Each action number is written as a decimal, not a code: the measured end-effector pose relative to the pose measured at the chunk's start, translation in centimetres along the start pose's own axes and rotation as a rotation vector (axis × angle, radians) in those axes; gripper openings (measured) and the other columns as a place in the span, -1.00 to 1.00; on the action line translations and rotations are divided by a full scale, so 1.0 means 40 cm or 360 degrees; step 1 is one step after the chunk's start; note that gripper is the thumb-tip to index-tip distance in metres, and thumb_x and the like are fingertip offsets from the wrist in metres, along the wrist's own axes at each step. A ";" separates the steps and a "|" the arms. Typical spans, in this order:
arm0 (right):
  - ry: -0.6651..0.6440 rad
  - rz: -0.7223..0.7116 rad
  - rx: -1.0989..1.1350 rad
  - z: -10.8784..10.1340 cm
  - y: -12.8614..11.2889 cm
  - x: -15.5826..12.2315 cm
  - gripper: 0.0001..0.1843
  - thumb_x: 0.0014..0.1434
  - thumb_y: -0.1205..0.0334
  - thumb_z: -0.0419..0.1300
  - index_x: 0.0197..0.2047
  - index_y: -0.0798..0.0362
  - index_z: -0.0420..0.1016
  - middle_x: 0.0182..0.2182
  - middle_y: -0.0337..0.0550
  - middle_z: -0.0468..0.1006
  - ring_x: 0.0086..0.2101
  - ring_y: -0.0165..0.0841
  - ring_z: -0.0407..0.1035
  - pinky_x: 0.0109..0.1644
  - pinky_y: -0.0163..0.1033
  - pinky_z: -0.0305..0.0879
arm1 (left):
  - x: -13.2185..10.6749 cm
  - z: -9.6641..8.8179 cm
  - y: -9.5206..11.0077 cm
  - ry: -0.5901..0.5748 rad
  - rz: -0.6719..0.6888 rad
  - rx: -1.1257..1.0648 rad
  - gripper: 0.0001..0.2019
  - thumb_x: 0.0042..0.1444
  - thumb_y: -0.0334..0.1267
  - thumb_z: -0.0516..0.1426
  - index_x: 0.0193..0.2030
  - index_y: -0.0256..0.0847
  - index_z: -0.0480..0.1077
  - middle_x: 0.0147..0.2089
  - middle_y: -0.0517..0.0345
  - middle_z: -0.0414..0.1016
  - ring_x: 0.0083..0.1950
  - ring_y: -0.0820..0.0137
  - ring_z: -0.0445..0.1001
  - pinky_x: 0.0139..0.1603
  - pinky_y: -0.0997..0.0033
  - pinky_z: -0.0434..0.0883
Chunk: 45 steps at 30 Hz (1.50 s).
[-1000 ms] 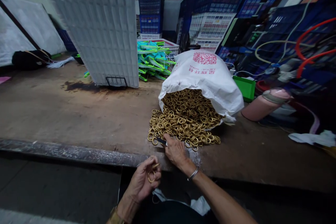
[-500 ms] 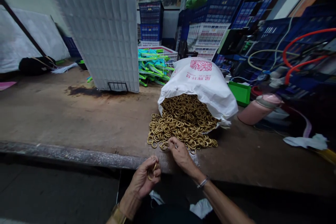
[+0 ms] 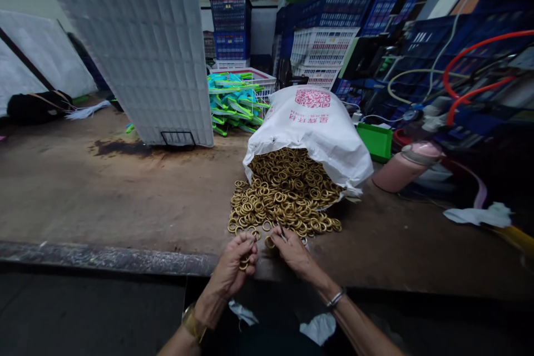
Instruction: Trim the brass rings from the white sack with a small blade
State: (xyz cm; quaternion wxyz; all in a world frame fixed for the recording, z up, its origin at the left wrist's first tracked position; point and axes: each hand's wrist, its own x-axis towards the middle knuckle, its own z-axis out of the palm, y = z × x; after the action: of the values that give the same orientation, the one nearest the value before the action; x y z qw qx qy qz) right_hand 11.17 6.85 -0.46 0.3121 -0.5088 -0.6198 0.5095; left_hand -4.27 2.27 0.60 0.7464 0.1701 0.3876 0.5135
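My left hand (image 3: 236, 264) is closed at the table's front edge, its fingers curled round gold-coloured rings (image 3: 244, 263). Thumb and forefinger are pinched together; whether anything thin sits between them I cannot tell. My right hand (image 3: 294, 250) is just to the right, closed, with a single gold-coloured ring (image 3: 270, 242) at its fingertips. A thin dark pointed object (image 3: 282, 231) sticks up from the same fingers; its kind is unclear. Right behind both hands spreads a heap of gold-coloured rings (image 3: 267, 203), spilling from the mouth of a white woven sack (image 3: 312, 119) with red print.
A pale ribbed panel (image 3: 146, 55) stands upright on the brown table (image 3: 104, 194). Behind it lie green and turquoise plastic pieces (image 3: 236, 100). Right of the sack are a green tray (image 3: 375, 142), a pink bottle (image 3: 406, 167) and orange hoses (image 3: 459, 100). Stacked crates (image 3: 323, 47) fill the back.
My left hand has risen toward the heap. My right hand has drawn back slightly from the heap with a ring at its fingertips. The view has shifted a little.
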 end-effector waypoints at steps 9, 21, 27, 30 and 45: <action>-0.0057 0.0356 0.0280 0.005 -0.008 -0.014 -0.87 -0.06 0.18 0.02 -0.48 0.06 0.25 -0.71 -0.42 0.17 -0.68 -0.57 -0.02 -0.64 -0.45 -0.13 | 0.007 0.020 -0.020 0.0013 0.0705 0.1087 -0.82 -0.03 -0.34 0.14 -0.25 -0.23 0.47 -0.31 0.11 0.46 -0.31 0.41 0.35 -0.27 0.49 0.28; -0.0137 0.0350 0.0299 0.019 0.007 -0.027 -0.73 0.06 0.01 -0.03 -0.44 0.04 0.20 -0.71 -0.43 0.23 -0.75 -0.60 -0.07 -0.69 -0.45 -0.17 | -0.002 0.024 -0.032 -0.0070 0.0672 0.1046 -0.86 0.04 -0.25 0.09 -0.43 -0.25 0.41 -0.48 0.15 0.46 -0.43 0.43 0.36 -0.34 0.52 0.27; -0.0072 0.0010 -0.0078 0.011 -0.026 -0.038 -0.69 0.08 0.06 -0.03 -0.57 0.06 0.24 -0.66 -0.31 0.29 -0.57 -0.48 0.17 -0.48 -0.38 0.08 | 0.003 0.028 -0.034 0.0021 0.0568 0.0928 -0.86 0.00 -0.22 0.13 -0.41 -0.26 0.39 -0.53 0.17 0.44 -0.47 0.45 0.35 -0.39 0.52 0.27; -0.0043 0.0031 -0.0094 0.016 -0.028 -0.038 -0.68 0.07 0.07 -0.05 -0.61 0.06 0.23 -0.67 -0.30 0.30 -0.57 -0.47 0.18 -0.47 -0.37 0.09 | 0.007 0.028 -0.030 0.0022 0.0448 0.0860 -0.81 -0.04 -0.18 0.16 -0.46 -0.28 0.37 -0.57 0.20 0.40 -0.54 0.51 0.30 -0.49 0.57 0.22; 0.0106 -0.0067 -0.0305 0.012 0.010 -0.029 -0.74 0.12 0.20 -0.12 -0.53 0.05 0.24 -0.64 -0.29 0.32 -0.56 -0.46 0.19 -0.45 -0.37 0.08 | -0.005 0.030 -0.028 -0.0090 0.0078 0.0477 -0.70 -0.05 -0.05 0.14 -0.45 -0.22 0.18 -0.60 0.35 0.24 -0.72 0.69 -0.03 -0.74 0.66 -0.12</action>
State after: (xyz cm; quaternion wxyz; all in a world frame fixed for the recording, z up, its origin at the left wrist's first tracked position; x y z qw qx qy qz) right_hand 11.19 5.57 -0.80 0.2929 -0.5399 -0.6656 0.4240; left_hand -2.68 1.78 0.72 0.7106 0.3034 0.4345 0.4629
